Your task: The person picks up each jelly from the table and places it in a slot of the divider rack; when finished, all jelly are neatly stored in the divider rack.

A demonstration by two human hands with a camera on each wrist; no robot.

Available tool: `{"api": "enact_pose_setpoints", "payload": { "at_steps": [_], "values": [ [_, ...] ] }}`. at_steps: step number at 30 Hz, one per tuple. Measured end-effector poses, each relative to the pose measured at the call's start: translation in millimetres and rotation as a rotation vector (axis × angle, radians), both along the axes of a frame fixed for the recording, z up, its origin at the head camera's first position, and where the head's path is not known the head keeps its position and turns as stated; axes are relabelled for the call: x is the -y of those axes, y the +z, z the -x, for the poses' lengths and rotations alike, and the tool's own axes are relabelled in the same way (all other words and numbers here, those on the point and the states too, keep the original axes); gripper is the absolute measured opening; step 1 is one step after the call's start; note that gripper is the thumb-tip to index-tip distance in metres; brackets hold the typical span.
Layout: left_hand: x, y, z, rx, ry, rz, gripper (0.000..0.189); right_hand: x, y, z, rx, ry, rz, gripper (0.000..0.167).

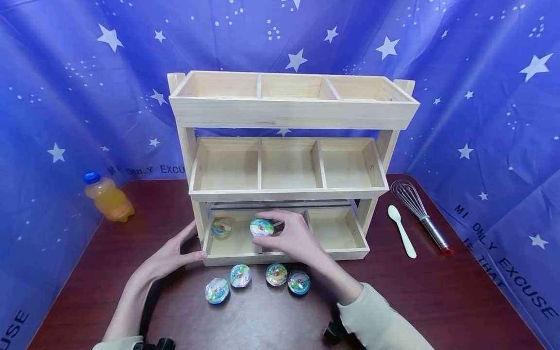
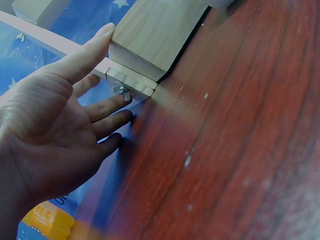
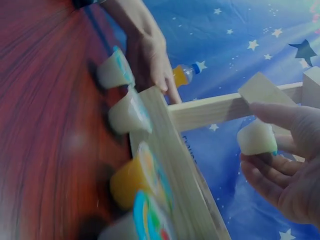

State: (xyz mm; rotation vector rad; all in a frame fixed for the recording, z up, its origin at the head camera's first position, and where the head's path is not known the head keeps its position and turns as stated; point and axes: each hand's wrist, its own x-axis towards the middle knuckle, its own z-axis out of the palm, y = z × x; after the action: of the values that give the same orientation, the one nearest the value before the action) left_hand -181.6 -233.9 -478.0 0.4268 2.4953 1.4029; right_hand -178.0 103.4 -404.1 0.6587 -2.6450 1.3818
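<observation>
A three-tier wooden rack [image 1: 293,114] stands at the back of the table. My right hand [image 1: 297,236] pinches a small jelly cup [image 1: 261,227] between thumb and fingers, above the bottom tier near its left divider. The cup's body looks whitish in the right wrist view. Another jelly cup [image 1: 220,227] sits in the bottom tier's left compartment. My left hand [image 1: 168,255] is at the rack's lower left corner, thumb against the tier's front edge and fingers extended along the side. Several jelly cups stand before the rack, among them a yellow-orange one [image 3: 129,184].
An orange drink bottle [image 1: 109,198] with a blue cap stands on the left. To the right of the rack lie a pale spoon [image 1: 401,231] and a whisk [image 1: 421,214] with a metal handle. A blue starry curtain [image 1: 481,121] surrounds the table.
</observation>
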Motion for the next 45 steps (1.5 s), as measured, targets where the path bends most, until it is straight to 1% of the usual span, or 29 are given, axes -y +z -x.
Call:
{"api": "enact_pose_setpoints", "payload": {
  "at_steps": [6,10,19,26,32,38,45],
  "values": [
    [0.5,-1.2,-0.4,-0.004,-0.004,-0.014,0.1,18.9,4.4,2.8,0.07,-0.009,-0.003,0.05],
    [1.0,-0.1,0.0,-0.015,-0.009,-0.009,0.1,30.2,6.3,4.2,0.099,-0.005,-0.016,0.05],
    [0.4,1.8,-0.3,-0.014,-0.015,-0.013,0.1,48.3,3.8,8.2,0.142,0.005,-0.06,0.053],
    [0.2,1.4,0.7,-0.021,-0.021,-0.02,0.1,54.4,0.5,11.2,0.172,-0.001,-0.073,0.056],
    [-0.3,1.4,1.0,-0.011,-0.014,-0.009,0.101,56.7,-4.1,14.0,0.18,-0.018,-0.123,0.053],
    [-0.8,0.8,0.8,-0.018,-0.017,-0.009,0.1,60.0,-11.9,17.9,0.196,-0.017,-0.177,0.054],
    [-0.2,-0.5,0.3,-0.017,-0.012,-0.003,0.1,65.0,-15.7,22.2,0.165,-0.01,-0.268,0.054]
  ]
}}
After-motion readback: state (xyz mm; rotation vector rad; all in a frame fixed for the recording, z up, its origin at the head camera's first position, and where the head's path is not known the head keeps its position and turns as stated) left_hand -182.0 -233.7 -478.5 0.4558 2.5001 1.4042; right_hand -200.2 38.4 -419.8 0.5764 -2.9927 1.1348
